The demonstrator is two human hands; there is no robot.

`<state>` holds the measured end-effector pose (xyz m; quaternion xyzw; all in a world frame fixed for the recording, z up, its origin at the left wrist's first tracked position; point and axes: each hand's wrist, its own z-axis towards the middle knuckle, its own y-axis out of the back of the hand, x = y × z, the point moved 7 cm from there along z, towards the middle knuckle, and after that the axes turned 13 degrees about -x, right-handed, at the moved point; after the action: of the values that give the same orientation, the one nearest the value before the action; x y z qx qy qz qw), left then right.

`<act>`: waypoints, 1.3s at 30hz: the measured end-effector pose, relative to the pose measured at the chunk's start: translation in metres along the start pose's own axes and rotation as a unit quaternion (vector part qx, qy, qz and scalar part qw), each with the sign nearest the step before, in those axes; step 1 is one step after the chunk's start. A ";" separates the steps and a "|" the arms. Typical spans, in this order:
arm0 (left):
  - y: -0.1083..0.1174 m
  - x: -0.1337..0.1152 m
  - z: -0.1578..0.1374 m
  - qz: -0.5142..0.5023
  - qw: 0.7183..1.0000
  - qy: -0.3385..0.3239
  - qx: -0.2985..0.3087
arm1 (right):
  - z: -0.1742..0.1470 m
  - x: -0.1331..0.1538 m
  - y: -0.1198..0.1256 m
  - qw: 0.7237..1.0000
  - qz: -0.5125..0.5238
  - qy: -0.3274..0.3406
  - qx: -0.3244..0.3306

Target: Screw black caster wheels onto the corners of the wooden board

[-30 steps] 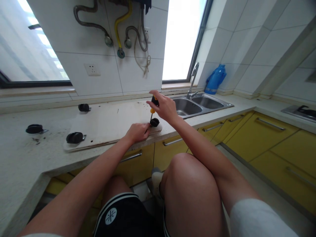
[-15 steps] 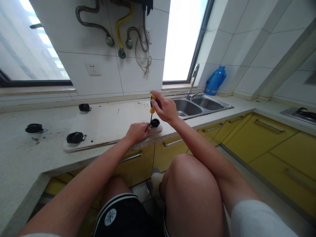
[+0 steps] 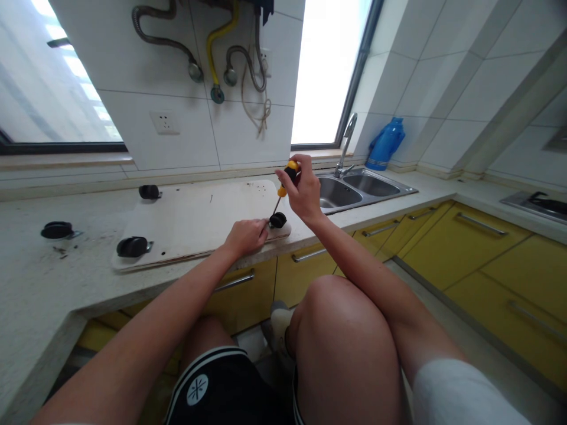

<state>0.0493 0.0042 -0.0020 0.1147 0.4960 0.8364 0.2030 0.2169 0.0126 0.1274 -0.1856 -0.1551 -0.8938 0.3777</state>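
My right hand (image 3: 305, 188) grips a yellow-and-black screwdriver (image 3: 291, 171) by its handle. The shaft slants down and left, its tip close to the mounting plate of a black caster wheel (image 3: 278, 220). Beside that caster, my left hand (image 3: 247, 236) is closed, with its fingertips at the plate; the exact hold is partly hidden. The caster sits at the right end of a white board (image 3: 186, 215) lying on the counter. At the board's left end are two more black casters, one at the back (image 3: 149, 192) and one in front (image 3: 133, 247).
A loose caster (image 3: 58, 230) lies on the counter (image 3: 26, 265) left of the board, near small dark bits (image 3: 60, 252). To the right are a double sink (image 3: 341, 193) with a faucet (image 3: 348, 141) and a blue thermos-like container (image 3: 386, 143). Yellow drawers (image 3: 301, 274) run below.
My right hand has moved slightly right with the screwdriver, which has gone from nearly upright to tilted rightward at the handle. My left hand stays at the caster.
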 end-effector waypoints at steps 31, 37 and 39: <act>0.001 -0.005 -0.001 0.011 0.999 -0.026 0.025 | -0.015 0.025 -0.016 0.993 0.021 0.068 0.092; 0.001 -0.005 -0.001 0.007 0.999 -0.029 0.022 | -0.016 0.026 -0.018 0.992 0.030 0.075 0.096; 0.002 -0.005 -0.002 0.006 0.999 -0.029 0.021 | -0.016 0.025 -0.019 0.992 0.032 0.074 0.093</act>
<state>0.0530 0.0000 -0.0014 0.1459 0.5069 0.8232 0.2099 0.1836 0.0027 0.1219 -0.0877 -0.2030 -0.8741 0.4324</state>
